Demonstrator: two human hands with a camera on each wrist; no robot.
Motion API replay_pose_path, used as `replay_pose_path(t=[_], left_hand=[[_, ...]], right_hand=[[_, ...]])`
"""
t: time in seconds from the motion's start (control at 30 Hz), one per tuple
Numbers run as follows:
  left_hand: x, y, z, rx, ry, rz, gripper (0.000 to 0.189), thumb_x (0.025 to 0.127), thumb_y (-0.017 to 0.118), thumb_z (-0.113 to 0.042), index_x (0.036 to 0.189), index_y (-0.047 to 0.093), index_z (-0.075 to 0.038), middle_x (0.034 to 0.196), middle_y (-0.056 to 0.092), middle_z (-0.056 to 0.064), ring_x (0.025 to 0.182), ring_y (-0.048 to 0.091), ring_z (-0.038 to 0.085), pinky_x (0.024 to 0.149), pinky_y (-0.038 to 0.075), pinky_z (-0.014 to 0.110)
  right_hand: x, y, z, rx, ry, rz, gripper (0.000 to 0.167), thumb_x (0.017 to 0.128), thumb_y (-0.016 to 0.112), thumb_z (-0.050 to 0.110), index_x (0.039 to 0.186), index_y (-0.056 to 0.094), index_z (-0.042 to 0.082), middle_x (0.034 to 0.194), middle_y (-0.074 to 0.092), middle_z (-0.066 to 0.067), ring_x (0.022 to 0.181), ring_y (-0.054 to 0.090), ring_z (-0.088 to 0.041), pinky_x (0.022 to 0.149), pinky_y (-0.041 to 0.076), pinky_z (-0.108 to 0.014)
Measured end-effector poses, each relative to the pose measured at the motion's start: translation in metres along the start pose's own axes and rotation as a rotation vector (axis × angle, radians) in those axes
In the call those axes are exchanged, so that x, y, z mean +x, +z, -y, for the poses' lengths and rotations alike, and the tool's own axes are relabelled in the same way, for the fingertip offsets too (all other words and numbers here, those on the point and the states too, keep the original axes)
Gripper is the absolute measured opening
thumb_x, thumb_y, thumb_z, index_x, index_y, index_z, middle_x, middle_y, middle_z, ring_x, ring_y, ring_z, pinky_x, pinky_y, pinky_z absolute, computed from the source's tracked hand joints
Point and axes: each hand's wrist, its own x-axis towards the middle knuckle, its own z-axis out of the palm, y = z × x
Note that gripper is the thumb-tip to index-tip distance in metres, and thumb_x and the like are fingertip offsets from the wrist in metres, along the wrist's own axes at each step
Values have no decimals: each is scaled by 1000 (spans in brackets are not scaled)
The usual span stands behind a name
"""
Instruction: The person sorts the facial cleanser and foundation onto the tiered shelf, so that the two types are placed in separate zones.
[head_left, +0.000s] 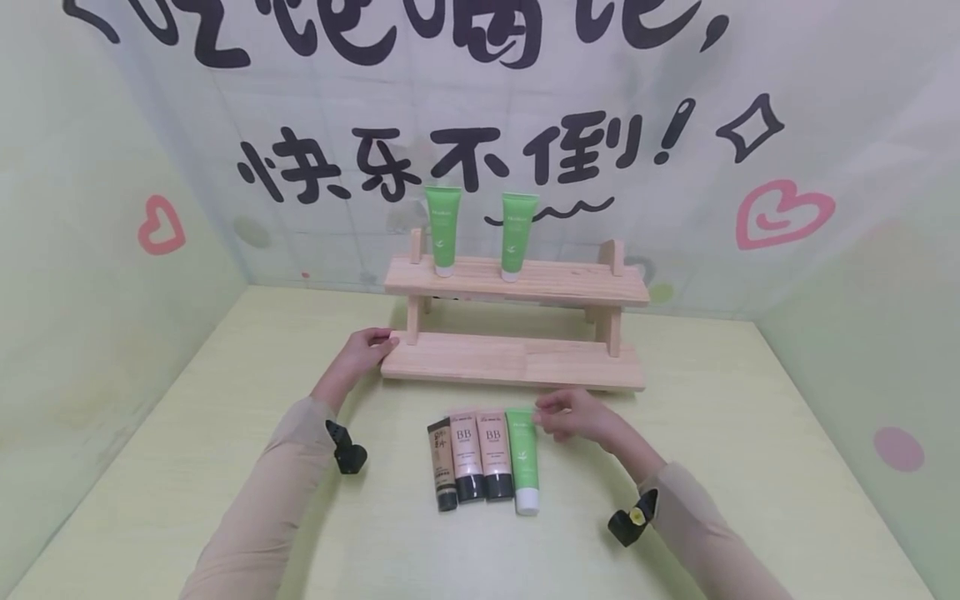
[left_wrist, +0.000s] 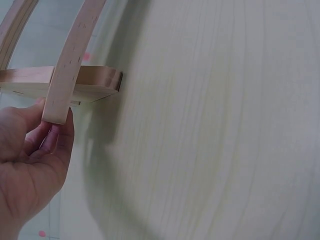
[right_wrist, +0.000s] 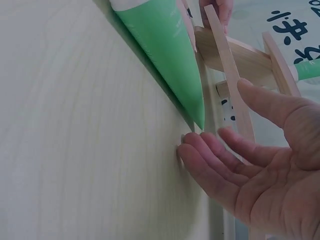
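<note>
My left hand [head_left: 363, 352] holds the left end of the lower board of a two-tier wooden shelf [head_left: 465, 358]. In the left wrist view, thumb and fingers pinch that board's end [left_wrist: 62, 90] from both sides. My right hand [head_left: 577, 414] is beside the flat end of a green squeeze tube [head_left: 525, 458] lying on the table. Its fingers are loosely bent, the thumb held apart, and nothing is between them; the fingertips [right_wrist: 192, 142] are right at the tube's crimped end in the right wrist view.
Left of the green tube lie two pink BB cream tubes [head_left: 467, 446] with black caps and a smaller brown tube [head_left: 442, 458]. Two more green tubes [head_left: 444, 225] stand cap-down on the upper board [head_left: 562, 279]. Printed fabric walls [head_left: 855, 350] enclose the table [head_left: 697, 417].
</note>
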Motion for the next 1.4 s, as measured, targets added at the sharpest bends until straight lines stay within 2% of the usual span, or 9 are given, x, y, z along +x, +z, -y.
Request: replay_pose_path(t=[0.13, 0.27, 0.43, 0.57, 0.73, 0.9, 1.13, 1.4], left_hand=[[0, 0, -1, -3, -1, -3, 48, 96, 45, -25, 135, 37, 3, 139, 39, 24, 128, 39, 34, 106, 35, 44], [-1, 0, -1, 0, 5, -4, 49, 96, 45, -25, 135, 36, 4, 139, 39, 24, 128, 39, 34, 106, 35, 43], [-1, 0, -1, 2, 11, 2, 49, 96, 45, -24, 135, 36, 4, 139, 39, 25, 128, 39, 35, 106, 35, 43], [0, 0, 1, 4, 9, 5, 49, 96, 45, -25, 135, 36, 3, 139, 38, 24, 129, 38, 35, 107, 34, 44], [1, 0, 2, 9, 17, 2, 49, 96, 45, -25, 135, 37, 3, 139, 39, 24, 128, 39, 35, 107, 34, 44], [1, 1, 2, 21, 17, 2, 48, 96, 45, -25, 135, 37, 3, 139, 38, 25, 129, 38, 36, 107, 33, 44], [1, 1, 1, 18, 23, 2, 48, 96, 45, -24, 135, 37, 3, 139, 38, 24, 129, 38, 36, 107, 33, 44], [-2, 0, 0, 10, 13, 0, 48, 97, 45, -25, 136, 37, 2, 139, 38, 24, 128, 38, 35, 106, 34, 45]], right_hand=[[-2, 6, -2, -12, 46, -33, 54, 79, 70, 18, 121, 50, -7, 107, 59, -19, 80, 62, -17, 69, 55, -31], [-3, 19, -2, -117, 59, -69, 70, 69, 79, 22, 123, 47, -7, 103, 58, -15, 83, 59, -18, 70, 53, -30], [-3, 29, 2, -197, 92, -93, 67, 64, 82, 26, 116, 52, -4, 97, 57, -9, 84, 54, -18, 71, 50, -30], [-2, 32, 5, -176, 128, -88, 58, 65, 81, 25, 110, 55, -2, 96, 57, -8, 81, 52, -17, 66, 48, -27], [-2, 40, 9, -150, 164, -120, 50, 67, 80, 23, 103, 56, -2, 84, 54, -6, 68, 50, -15, 56, 45, -23], [-4, 49, 14, -139, 188, -144, 44, 70, 77, 23, 98, 54, -2, 80, 55, -8, 64, 54, -15, 54, 50, -24], [-6, 54, 19, -83, 203, -140, 44, 73, 74, 18, 102, 51, -5, 86, 57, -12, 64, 58, -18, 52, 52, -25], [-6, 54, 14, -17, 189, -139, 45, 74, 73, 15, 105, 49, -6, 87, 56, -13, 62, 58, -19, 52, 54, -28]])
